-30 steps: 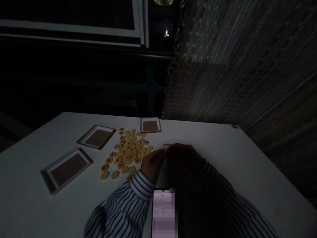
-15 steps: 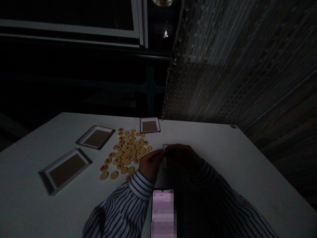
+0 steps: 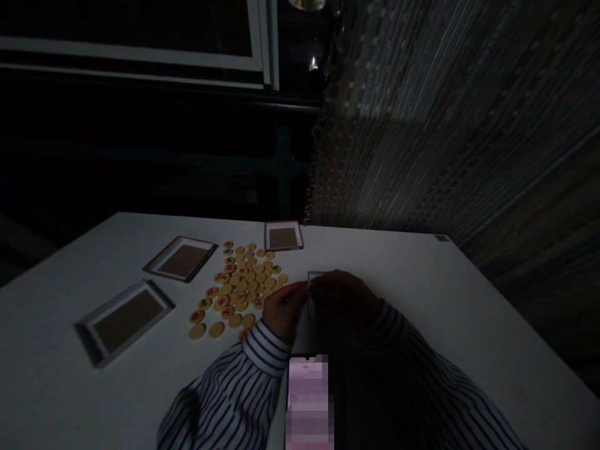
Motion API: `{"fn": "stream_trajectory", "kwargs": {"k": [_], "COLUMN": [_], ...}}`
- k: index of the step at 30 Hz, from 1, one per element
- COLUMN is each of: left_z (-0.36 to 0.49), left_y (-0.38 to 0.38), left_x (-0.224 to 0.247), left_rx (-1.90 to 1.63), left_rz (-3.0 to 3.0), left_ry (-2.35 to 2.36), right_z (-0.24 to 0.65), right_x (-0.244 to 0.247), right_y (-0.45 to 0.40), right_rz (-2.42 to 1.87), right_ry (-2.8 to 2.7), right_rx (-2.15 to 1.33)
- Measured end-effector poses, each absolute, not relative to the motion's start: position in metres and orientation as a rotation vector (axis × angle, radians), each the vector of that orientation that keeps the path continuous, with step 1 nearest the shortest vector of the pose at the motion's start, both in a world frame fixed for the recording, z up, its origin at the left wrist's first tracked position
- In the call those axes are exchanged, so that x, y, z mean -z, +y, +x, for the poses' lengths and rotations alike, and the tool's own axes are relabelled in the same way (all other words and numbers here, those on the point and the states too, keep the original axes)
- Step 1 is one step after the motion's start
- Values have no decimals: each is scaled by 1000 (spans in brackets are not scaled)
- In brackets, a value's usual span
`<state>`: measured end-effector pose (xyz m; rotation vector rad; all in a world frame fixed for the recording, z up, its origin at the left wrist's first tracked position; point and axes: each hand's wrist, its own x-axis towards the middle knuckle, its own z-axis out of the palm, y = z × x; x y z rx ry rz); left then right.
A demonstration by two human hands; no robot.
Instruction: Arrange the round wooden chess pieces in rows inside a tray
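Note:
My left hand (image 3: pixel 282 310) is closed in a pinch, its fingertips meeting those of my right hand. A tiny pale spot shows between them, too small and dark to name. My right hand (image 3: pixel 347 295) is curled in deep shadow above a shallow box (image 3: pixel 312 307), which it mostly hides. Left of my hands lies a loose spread of round wooden Chinese chess pieces (image 3: pixel 241 285), some showing red or black characters, others blank side up.
Three more shallow boxes lie on the white table (image 3: pixel 422 300): a grey one (image 3: pixel 129 322) at left, a brown-rimmed one (image 3: pixel 182 259) behind it, and another (image 3: pixel 284 236) at the back. A lit phone (image 3: pixel 307 400) lies near me. A bead curtain (image 3: pixel 398 125) hangs behind at right.
My hands stay almost in place, with a slight shift of the fingers; a pale spot now shows at the fingertips. The pieces and boxes have not moved.

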<state>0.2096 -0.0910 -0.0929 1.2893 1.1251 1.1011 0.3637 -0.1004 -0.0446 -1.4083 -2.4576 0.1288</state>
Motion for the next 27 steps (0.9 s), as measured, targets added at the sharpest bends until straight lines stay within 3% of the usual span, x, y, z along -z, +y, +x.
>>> {"fn": "stream_trajectory", "kwargs": {"k": [12,27], "left_z": [208,205], "left_y": [-88,-88], "left_x": [104,119], "left_rx": [-1142,-980], "left_rz": [1409,1961], "left_ry": [1255,1328], "right_z": [368,370], "right_x": [45,56], "right_y": [-100,-99], "right_rz": [-1537,-1658], "right_ry": [-2517,-2555], "right_rx": [-67,-265]}}
